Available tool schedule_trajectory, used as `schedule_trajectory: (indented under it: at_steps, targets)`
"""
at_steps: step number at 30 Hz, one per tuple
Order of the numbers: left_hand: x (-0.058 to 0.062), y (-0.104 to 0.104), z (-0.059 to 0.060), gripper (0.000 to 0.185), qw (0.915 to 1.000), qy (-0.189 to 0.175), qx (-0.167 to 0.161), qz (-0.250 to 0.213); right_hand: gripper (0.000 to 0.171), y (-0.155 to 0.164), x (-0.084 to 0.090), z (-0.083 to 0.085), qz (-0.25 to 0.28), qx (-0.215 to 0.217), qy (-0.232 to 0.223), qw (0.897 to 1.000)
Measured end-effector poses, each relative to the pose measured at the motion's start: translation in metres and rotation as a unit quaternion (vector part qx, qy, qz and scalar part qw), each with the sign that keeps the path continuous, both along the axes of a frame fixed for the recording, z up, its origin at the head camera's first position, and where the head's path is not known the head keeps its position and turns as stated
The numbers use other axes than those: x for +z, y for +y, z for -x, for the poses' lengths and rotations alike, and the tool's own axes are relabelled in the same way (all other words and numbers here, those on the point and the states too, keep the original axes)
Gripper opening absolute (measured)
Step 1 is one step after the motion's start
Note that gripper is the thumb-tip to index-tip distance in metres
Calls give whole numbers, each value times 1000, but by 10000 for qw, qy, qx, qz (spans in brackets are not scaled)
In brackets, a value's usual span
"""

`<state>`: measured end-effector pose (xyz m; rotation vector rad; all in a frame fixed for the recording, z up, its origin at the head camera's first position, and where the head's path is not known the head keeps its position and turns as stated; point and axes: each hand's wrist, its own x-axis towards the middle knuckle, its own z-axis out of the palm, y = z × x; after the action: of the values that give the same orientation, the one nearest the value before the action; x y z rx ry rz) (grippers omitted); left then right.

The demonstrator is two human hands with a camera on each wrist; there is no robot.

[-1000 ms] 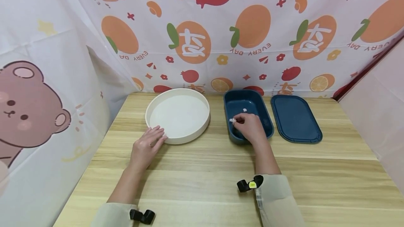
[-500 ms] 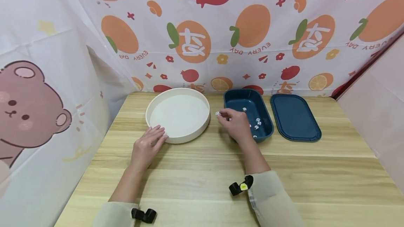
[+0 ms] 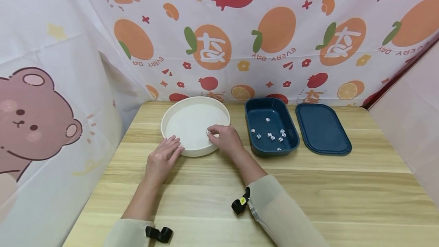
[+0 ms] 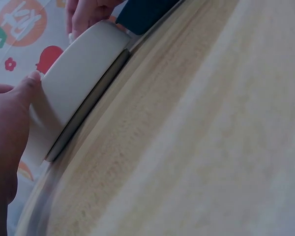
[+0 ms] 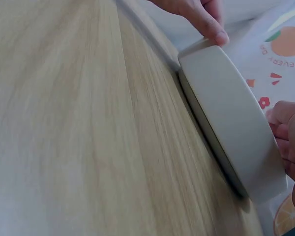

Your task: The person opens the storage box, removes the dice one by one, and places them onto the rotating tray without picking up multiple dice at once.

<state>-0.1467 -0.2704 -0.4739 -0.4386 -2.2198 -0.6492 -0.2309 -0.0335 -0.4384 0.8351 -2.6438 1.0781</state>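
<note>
My right hand [image 3: 225,139] pinches a small white die [image 3: 208,132] with dark pips between thumb and fingertips, over the near right part of a round white tray [image 3: 195,152]. My left hand [image 3: 162,158] rests on the tray's near left rim with fingers extended; its thumb [image 4: 30,83] touches the rim in the left wrist view. In the right wrist view, the fingers of my right hand [image 5: 290,135] reach over the tray wall [image 5: 231,118], and the die is mostly hidden. Several white dice [image 3: 271,136] lie scattered in a dark blue rectangular box [image 3: 249,119] to the right.
A dark blue lid [image 3: 323,129] lies flat right of the box. The wooden table [image 3: 205,201] meets a fruit-print cloth [image 3: 240,41] at the back and pale cloth at the left side.
My right hand has lifted a die out of the blue box and carried it left to the white tray. The left hand has stayed on the tray's rim.
</note>
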Motion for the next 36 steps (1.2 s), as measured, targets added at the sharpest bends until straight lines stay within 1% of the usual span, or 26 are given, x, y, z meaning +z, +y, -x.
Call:
schedule_trajectory:
  at_steps: [4,8,14,17,20,24,29,33,36]
  targets:
    - [0,-1,2,32,10000,29,47,-45,18,-7,-2,5,-520,129,-244,9983]
    - [-1,-2,2,38,10000,10,-45,-12,16,-14,-3,8,-757,127,-519,9957]
    - [-4,-3,1,40,10000,74,-61,21,12,-24,1,5,-976,-304,-732,9921]
    - [-5,-3,2,39,10000,40,-74,5,11,-27,3,3,-1111,-516,-826,9890]
    - [-5,-3,2,39,10000,25,-59,-5,12,-29,4,3,-1183,-586,-983,9864]
    - [-4,-2,1,40,10000,-44,-28,14,13,-30,6,3,-1281,-563,-1168,9833]
    - [-2,-2,0,40,9998,-168,39,70,14,-30,7,4,-1426,-545,-1199,9810]
    - [-4,-2,0,39,9999,-135,56,40,13,-30,6,2,-1362,-547,-1170,9822]
    - [-5,-3,1,40,9999,-78,66,51,12,-29,3,1,-1128,-518,-1082,9863]
